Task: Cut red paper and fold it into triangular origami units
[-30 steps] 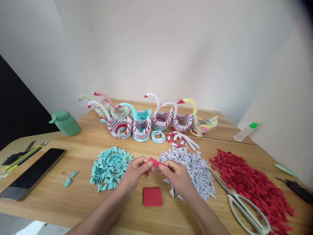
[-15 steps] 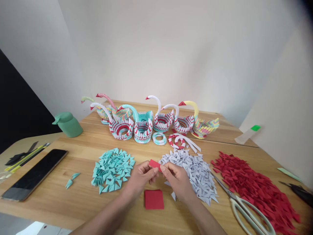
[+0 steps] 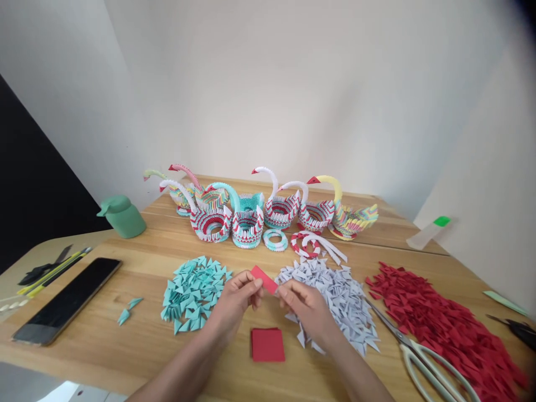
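Observation:
A narrow red paper strip (image 3: 264, 279) is stretched between both hands above the table. My left hand (image 3: 239, 298) pinches its left end between thumb and fingers, while my right hand (image 3: 305, 309) grips the right end. Below them lies a stack of red paper rectangles (image 3: 268, 345). Folded teal paper triangles (image 3: 193, 291) form a pile left of my left hand. Beneath and beyond my right hand spreads a pile of pale grey triangles (image 3: 341, 298). Farther right is a large pile of red triangles (image 3: 444, 324).
Several folded-paper swans (image 3: 248, 226) stand at the back, with paper rings (image 3: 275, 240) in front. Large scissors (image 3: 422, 357) lie at right, near a glue bottle (image 3: 429, 233). At left are a phone (image 3: 69, 298), a green jug (image 3: 123, 216) and two loose teal pieces (image 3: 129, 310).
The red paper shows more of its length between my hands, and my right hand has shifted slightly right. The whole view has moved a little, with the table things appearing farther right.

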Motion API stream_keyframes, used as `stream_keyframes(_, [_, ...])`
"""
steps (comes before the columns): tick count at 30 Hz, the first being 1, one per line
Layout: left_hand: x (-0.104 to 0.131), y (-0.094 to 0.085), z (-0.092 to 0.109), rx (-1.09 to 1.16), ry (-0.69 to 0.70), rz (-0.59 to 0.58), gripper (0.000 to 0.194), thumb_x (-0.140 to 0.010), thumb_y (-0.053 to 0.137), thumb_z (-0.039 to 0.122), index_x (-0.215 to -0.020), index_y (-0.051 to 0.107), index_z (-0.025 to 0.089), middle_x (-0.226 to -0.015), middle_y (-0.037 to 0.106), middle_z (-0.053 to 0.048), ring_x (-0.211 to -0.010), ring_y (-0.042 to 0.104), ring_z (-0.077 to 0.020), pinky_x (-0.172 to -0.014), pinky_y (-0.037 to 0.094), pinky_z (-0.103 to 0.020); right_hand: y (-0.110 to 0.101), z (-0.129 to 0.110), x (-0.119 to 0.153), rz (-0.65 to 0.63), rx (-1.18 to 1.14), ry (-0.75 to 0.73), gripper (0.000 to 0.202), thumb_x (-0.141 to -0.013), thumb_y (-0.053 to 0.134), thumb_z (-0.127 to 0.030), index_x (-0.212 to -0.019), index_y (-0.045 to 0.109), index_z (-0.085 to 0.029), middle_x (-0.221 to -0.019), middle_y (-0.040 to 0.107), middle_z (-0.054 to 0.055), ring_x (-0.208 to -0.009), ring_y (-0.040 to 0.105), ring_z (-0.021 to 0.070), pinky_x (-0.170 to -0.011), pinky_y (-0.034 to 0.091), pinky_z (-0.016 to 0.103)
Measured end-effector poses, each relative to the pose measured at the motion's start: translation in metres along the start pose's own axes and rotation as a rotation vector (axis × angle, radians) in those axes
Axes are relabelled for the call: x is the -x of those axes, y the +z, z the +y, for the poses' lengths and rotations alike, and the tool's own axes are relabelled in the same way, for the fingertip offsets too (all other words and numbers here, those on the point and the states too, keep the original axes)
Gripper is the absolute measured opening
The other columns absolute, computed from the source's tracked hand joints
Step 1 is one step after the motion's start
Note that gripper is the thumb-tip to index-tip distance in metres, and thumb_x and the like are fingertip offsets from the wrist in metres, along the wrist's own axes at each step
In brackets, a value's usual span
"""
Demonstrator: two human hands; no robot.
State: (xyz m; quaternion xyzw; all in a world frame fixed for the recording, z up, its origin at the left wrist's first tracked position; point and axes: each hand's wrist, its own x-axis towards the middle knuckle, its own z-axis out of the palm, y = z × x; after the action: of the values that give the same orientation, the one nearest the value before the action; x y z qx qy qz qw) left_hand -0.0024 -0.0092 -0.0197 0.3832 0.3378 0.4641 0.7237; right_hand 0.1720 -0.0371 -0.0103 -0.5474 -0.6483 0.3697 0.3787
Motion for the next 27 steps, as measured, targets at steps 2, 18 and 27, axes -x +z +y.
stream_keyframes(2, [0.0,-0.001,0.002,0.015,-0.057,-0.058,0.034,-0.068,0.077,0.04,-0.064,0.055,0.015,-0.059,0.059,0.0,-0.048,0.047,-0.0075,-0.05,0.034,-0.021,-0.005,0.003,-0.001,0.11,0.087,-0.078,0.024,-0.092,0.051,-0.036,-0.081,0.063,-0.019,-0.071,0.063,0.0,-0.062,0.056,0.0148,-0.058,0.044,0.025])
stream_keyframes(18, [0.008,-0.001,-0.005,-0.978,0.368,-0.089,0.02,-0.089,0.048,0.023,-0.072,0.057,0.018,-0.066,0.054,0.001,-0.064,0.048,-0.0135,-0.061,0.033,-0.023,-0.007,0.002,-0.004,0.164,0.302,-0.558,0.013,-0.091,0.059,-0.024,-0.083,0.068,-0.023,-0.1,0.068,0.008,-0.099,0.061,0.023,-0.086,0.049,0.039])
stream_keyframes(27, [0.012,0.001,-0.002,-1.113,0.368,-0.206,0.023,-0.091,0.044,0.021,-0.071,0.053,0.018,-0.067,0.054,0.002,-0.066,0.053,-0.0131,-0.063,0.033,-0.021,-0.003,0.0,0.001,0.112,0.176,-0.351,0.012,-0.088,0.059,-0.023,-0.077,0.063,-0.022,-0.075,0.067,0.001,-0.071,0.062,0.0165,-0.066,0.047,0.026])
